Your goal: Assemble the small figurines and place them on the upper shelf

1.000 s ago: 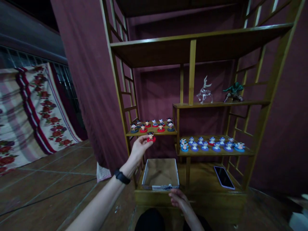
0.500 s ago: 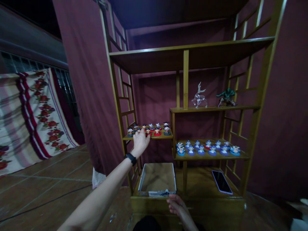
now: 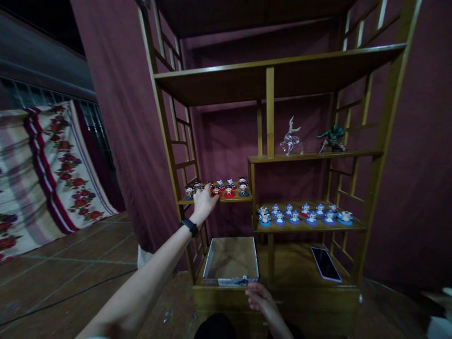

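Observation:
My left hand (image 3: 205,203), with a dark band on the wrist, reaches to the front of the left shelf. Its fingers and thumb close about a small red-based figurine (image 3: 216,190), partly covered by the hand. Several similar figurines stand around it, among them a dark-based one (image 3: 243,188) at the right end and another (image 3: 189,191) at the left. Low in front of the cabinet, my right hand (image 3: 260,299) hangs loosely curled, fingers slightly apart, holding nothing visible. It is near the front edge of a shallow open cardboard box (image 3: 231,259).
On the lower right shelf (image 3: 307,229) stand several blue and white figurines (image 3: 311,217). Above them are a clear deer ornament (image 3: 291,141) and a green figure (image 3: 333,138). A phone (image 3: 325,263) lies at the bottom right. A floral cloth (image 3: 70,160) hangs at the far left.
My left hand stays at the same figurines, shifting only slightly. The view has moved a little; my right hand remains beside the box.

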The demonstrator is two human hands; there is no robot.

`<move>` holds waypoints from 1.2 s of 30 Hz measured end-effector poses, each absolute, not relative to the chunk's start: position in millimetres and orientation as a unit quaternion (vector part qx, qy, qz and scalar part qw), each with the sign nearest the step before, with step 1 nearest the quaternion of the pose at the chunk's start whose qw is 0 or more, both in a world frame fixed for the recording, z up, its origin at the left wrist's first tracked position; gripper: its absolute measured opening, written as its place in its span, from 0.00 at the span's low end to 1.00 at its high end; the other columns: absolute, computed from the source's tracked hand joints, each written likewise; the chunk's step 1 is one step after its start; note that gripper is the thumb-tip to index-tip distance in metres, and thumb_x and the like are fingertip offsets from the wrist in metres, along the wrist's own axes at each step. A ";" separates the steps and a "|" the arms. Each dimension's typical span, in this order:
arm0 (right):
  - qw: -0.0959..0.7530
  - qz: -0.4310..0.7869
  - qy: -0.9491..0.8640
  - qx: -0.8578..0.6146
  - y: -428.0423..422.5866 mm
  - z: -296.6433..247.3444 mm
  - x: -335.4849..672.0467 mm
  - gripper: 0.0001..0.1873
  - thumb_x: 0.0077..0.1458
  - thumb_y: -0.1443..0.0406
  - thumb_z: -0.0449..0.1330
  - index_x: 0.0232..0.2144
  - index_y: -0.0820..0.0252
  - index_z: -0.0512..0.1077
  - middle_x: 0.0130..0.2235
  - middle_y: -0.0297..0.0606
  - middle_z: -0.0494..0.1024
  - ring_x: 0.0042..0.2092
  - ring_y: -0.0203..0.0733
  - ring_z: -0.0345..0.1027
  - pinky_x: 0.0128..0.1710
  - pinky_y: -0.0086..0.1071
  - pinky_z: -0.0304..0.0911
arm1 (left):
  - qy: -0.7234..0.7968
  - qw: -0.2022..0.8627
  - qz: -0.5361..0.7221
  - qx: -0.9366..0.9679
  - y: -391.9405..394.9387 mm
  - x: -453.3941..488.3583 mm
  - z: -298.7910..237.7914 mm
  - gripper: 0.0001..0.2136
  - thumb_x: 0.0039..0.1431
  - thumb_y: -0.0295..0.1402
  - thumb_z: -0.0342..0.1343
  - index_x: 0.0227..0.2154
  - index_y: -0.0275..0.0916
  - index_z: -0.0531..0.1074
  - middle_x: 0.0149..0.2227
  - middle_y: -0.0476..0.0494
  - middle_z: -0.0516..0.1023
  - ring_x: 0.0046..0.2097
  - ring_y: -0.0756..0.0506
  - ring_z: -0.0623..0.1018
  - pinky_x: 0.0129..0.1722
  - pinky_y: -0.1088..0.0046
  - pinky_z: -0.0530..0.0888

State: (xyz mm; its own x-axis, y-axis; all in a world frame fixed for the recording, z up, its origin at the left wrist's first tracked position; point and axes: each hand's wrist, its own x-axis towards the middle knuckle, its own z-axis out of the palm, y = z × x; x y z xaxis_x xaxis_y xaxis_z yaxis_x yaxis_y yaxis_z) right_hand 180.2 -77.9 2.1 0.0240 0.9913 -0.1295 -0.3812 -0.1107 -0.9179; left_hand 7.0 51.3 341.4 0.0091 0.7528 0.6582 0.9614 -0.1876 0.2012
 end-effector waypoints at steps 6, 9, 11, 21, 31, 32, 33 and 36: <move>0.561 0.608 -0.357 -0.434 -75.6 -0.7 182.1 0.25 0.27 0.52 0.68 0.30 0.58 0.72 0.27 0.34 0.74 0.26 0.34 0.65 0.25 0.27 0.60 | -0.601 0.125 -0.363 -0.700 49.6 3.8 340.8 0.25 0.50 0.43 0.52 0.51 0.40 0.62 0.38 0.42 0.76 0.45 0.39 0.69 0.43 0.65 0.63; 0.555 0.608 -0.357 -0.441 -75.2 -1.0 181.9 0.25 0.26 0.51 0.68 0.29 0.58 0.72 0.28 0.34 0.74 0.26 0.34 0.66 0.25 0.27 0.60 | -0.602 0.130 -0.371 -0.696 46.6 4.9 339.9 0.24 0.50 0.44 0.52 0.50 0.41 0.62 0.37 0.43 0.76 0.45 0.39 0.69 0.42 0.65 0.63; 0.551 0.609 -0.359 -0.443 -76.2 -0.1 181.8 0.25 0.26 0.51 0.68 0.29 0.57 0.72 0.28 0.34 0.75 0.27 0.35 0.66 0.26 0.28 0.61 | -0.599 0.134 -0.377 -0.694 41.7 5.8 338.9 0.24 0.50 0.44 0.52 0.50 0.41 0.62 0.38 0.43 0.75 0.45 0.39 0.69 0.42 0.64 0.63; 0.543 0.595 -0.369 -0.463 -82.8 8.7 185.2 0.24 0.27 0.50 0.66 0.27 0.57 0.72 0.30 0.35 0.76 0.29 0.38 0.67 0.28 0.30 0.61 | -0.611 0.138 -0.449 -0.637 25.6 -24.9 330.1 0.24 0.51 0.39 0.52 0.51 0.42 0.58 0.44 0.43 0.72 0.46 0.40 0.69 0.44 0.64 0.64; 0.545 0.594 -0.378 -0.456 -84.8 8.3 185.9 0.23 0.28 0.51 0.67 0.27 0.57 0.72 0.30 0.35 0.75 0.30 0.38 0.67 0.28 0.30 0.60 | -0.644 0.152 -0.377 -0.648 53.4 -36.0 335.0 0.28 0.48 0.47 0.52 0.51 0.40 0.59 0.40 0.40 0.74 0.46 0.38 0.69 0.43 0.64 0.65; 0.544 0.593 -0.379 -0.458 -85.3 8.9 186.2 0.23 0.27 0.51 0.67 0.27 0.57 0.72 0.30 0.35 0.75 0.30 0.38 0.67 0.29 0.30 0.61 | -0.651 0.155 -0.365 -0.647 55.3 -35.0 337.0 0.28 0.48 0.47 0.51 0.51 0.40 0.59 0.40 0.40 0.74 0.46 0.37 0.69 0.43 0.64 0.65; 0.543 0.592 -0.381 -0.459 -85.7 9.5 186.5 0.23 0.27 0.51 0.66 0.27 0.57 0.72 0.30 0.35 0.75 0.30 0.39 0.67 0.29 0.30 0.61 | -0.658 0.155 -0.353 -0.647 57.3 -34.3 338.9 0.28 0.47 0.47 0.52 0.50 0.40 0.60 0.40 0.39 0.73 0.46 0.37 0.69 0.43 0.64 0.65; 0.542 0.591 -0.386 -0.457 -86.6 11.0 187.4 0.23 0.27 0.51 0.66 0.27 0.57 0.73 0.29 0.35 0.75 0.29 0.39 0.67 0.29 0.31 0.61 | -0.673 0.145 -0.329 -0.647 62.1 -33.7 343.4 0.26 0.46 0.47 0.52 0.48 0.40 0.62 0.41 0.38 0.73 0.46 0.37 0.70 0.42 0.64 0.65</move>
